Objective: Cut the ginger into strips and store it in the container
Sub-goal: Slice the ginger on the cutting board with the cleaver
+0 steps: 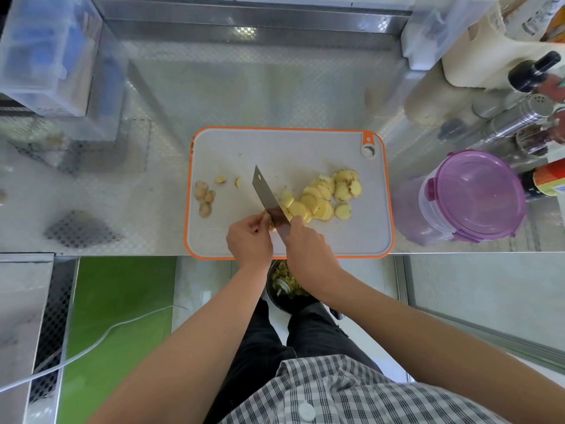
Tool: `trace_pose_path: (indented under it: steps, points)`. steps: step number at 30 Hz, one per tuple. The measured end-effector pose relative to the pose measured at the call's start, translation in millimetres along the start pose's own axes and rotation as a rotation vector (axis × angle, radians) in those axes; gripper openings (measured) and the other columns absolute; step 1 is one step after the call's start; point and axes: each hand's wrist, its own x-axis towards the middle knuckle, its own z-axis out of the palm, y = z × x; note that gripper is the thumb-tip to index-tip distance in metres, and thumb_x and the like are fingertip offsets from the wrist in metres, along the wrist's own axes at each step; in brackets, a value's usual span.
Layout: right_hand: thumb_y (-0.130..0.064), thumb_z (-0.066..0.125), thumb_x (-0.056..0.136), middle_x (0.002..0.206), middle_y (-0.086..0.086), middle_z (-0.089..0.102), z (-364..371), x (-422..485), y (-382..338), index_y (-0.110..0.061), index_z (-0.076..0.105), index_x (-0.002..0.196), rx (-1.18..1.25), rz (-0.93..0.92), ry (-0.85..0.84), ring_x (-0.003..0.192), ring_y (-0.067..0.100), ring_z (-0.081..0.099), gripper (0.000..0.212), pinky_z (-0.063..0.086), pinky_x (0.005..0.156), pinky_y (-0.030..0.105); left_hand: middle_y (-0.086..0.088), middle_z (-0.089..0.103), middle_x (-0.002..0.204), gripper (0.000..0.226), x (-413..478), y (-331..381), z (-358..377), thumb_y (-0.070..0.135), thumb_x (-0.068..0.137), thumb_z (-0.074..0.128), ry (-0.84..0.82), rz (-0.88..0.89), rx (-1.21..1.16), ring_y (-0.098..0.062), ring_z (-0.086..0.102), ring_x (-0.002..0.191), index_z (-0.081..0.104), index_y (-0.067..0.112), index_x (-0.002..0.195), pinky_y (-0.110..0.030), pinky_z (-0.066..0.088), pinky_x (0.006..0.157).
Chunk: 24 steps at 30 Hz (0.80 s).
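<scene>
Checked shirt (336, 393): nearest the lens; two bare forearms reach away from it to the board.
Ginger slices (321, 197): thin, pale yellow rounds heaped on the grey, orange-rimmed cutting board (275, 148), just right of the blade.
Cleaver (267, 194): flat steel blade, long axis slanting from far-left to near-right.
Right grip (308, 249): closed round the hidden handle; this hand is nearer the heap.
Left grip (249, 240): pinching a small ginger piece (269, 223) beside the blade.
Knobby ends (203, 197): beige, unsliced, well apart at the board's left.
Container (477, 194): clear plastic, purple lid on, right of the board on the embossed steel tabletop (153, 87).
</scene>
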Motion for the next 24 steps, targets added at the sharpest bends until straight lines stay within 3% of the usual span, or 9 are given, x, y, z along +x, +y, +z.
trace_pose_path:
  steps: [3,7,12,16,24]
  points:
    - [0.001,0.038,0.094,0.067,-0.001,0.038,-2.3,9.0,-7.8,-0.014,0.027,0.094,0.028,0.0,0.004,0.067,0.023,0.042,0.019,0.032,0.058,0.032,-0.005,0.075,0.084,0.017,-0.1,0.6,0.3,0.019,0.087,0.066,0.0,-0.003,0.006,-0.018,0.07,0.082,0.077,0.01,0.096,-0.041,0.055,0.082]
    - [0.0,0.039,0.095,0.068,0.0,0.04,-4.1,18.0,-10.5,-0.013,0.03,0.094,0.046,-0.006,0.003,0.066,0.022,0.044,0.016,0.027,0.048,0.028,-0.005,0.075,0.084,0.016,-0.4,3.5,-0.5,0.019,0.088,0.067,0.007,-0.009,0.013,-0.017,0.07,0.081,0.077,0.01,0.096,-0.039,0.055,0.081]
    - [0.005,0.035,0.09,0.069,-0.005,0.029,6.7,5.6,3.4,-0.01,0.036,0.102,-0.045,-0.025,-0.013,0.054,0.011,0.031,0.02,0.019,0.046,0.025,-0.009,0.074,0.083,0.016,-2.0,4.1,-1.3,0.016,0.089,0.065,0.02,0.021,0.021,-0.022,0.07,0.079,0.076,0.007,0.096,-0.037,0.055,0.077]
    - [0.007,0.038,0.089,0.067,0.0,0.04,6.9,10.6,-2.3,-0.014,0.028,0.093,0.015,0.01,0.007,0.059,0.019,0.041,0.024,0.034,0.056,0.032,-0.008,0.075,0.082,0.016,-2.4,3.8,-1.3,0.016,0.089,0.065,0.014,0.032,0.034,-0.021,0.069,0.077,0.077,0.009,0.096,-0.037,0.055,0.076]
    - [0.0,0.042,0.095,0.076,0.003,0.044,11.2,28.0,-5.2,-0.011,0.033,0.104,-0.028,-0.027,0.031,0.069,0.025,0.045,0.016,0.034,0.06,0.035,-0.007,0.075,0.082,0.015,-0.9,6.7,-2.6,0.019,0.089,0.065,0.003,0.068,0.109,-0.022,0.069,0.078,0.078,0.01,0.093,-0.036,0.054,0.073]
